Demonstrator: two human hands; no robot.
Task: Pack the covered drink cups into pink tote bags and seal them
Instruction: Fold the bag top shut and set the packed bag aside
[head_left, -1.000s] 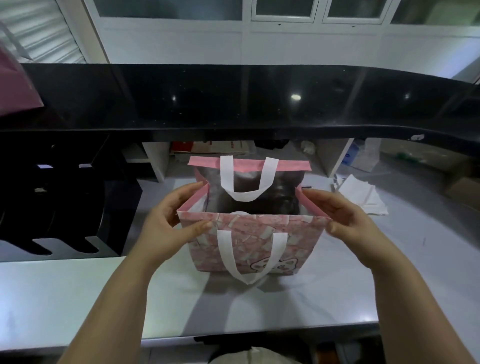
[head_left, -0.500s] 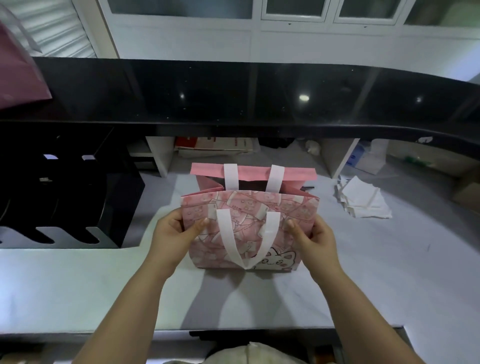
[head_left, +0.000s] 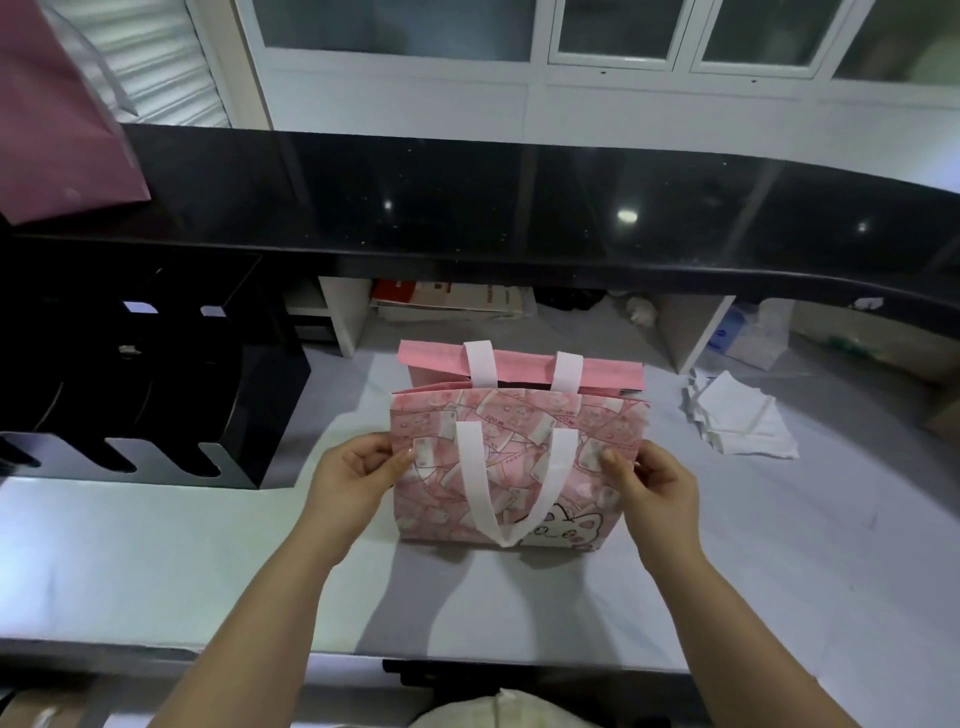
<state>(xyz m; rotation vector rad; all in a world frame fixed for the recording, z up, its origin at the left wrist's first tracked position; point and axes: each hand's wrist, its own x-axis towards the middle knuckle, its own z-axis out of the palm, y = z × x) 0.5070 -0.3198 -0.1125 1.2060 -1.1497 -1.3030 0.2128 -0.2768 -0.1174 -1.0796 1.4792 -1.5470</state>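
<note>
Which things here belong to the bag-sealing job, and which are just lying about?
In the job: pink tote bag, left hand, right hand, both pinching its sides.

Lying about: white napkins, black rack, maroon bag, papers under shelf.

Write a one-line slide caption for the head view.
Left hand and right hand grip the sides of a pink patterned tote bag on the white counter.

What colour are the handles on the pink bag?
White. The near handle loops down the tote bag front, clearest in the head view.
</note>
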